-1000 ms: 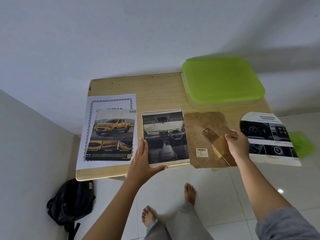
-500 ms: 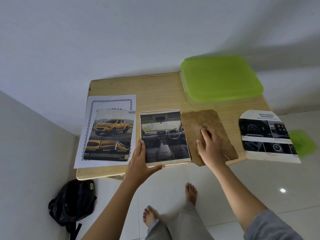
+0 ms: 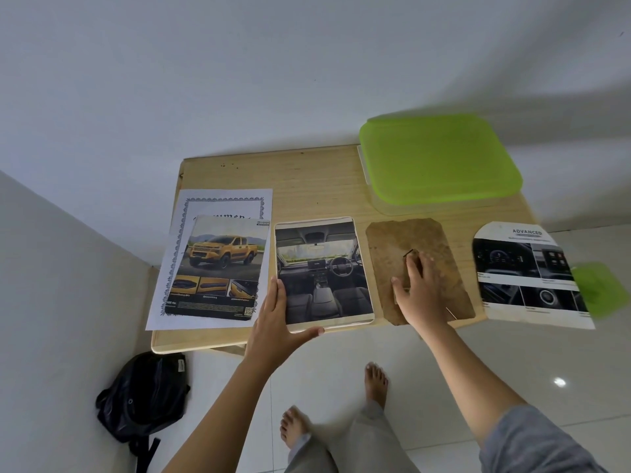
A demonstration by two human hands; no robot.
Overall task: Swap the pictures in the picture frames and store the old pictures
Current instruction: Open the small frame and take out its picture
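A picture frame point(image 3: 322, 271) showing a car-interior picture lies flat at the table's front middle. My left hand point(image 3: 275, 327) holds its front left corner, thumb under the front edge. To its right lies the brown backing board point(image 3: 415, 244) with its folded stand. My right hand point(image 3: 418, 291) presses flat on the board, fingers on the stand. A yellow-truck picture point(image 3: 218, 268) rests on a bordered certificate sheet point(image 3: 225, 199) at the left. Another printed car picture point(image 3: 526, 274) overhangs the table's right edge.
A clear box with a green lid point(image 3: 438, 158) stands at the wooden table's point(image 3: 307, 179) back right corner. A second green lid point(image 3: 601, 288) shows at far right. A black bag point(image 3: 143, 401) lies on the floor at left, and bare feet point(image 3: 375, 384) are under the table edge.
The board's stand was raised a second ago; my right hand has folded it down and now presses on it. The board sits slightly further right of the frame. My left hand stayed.
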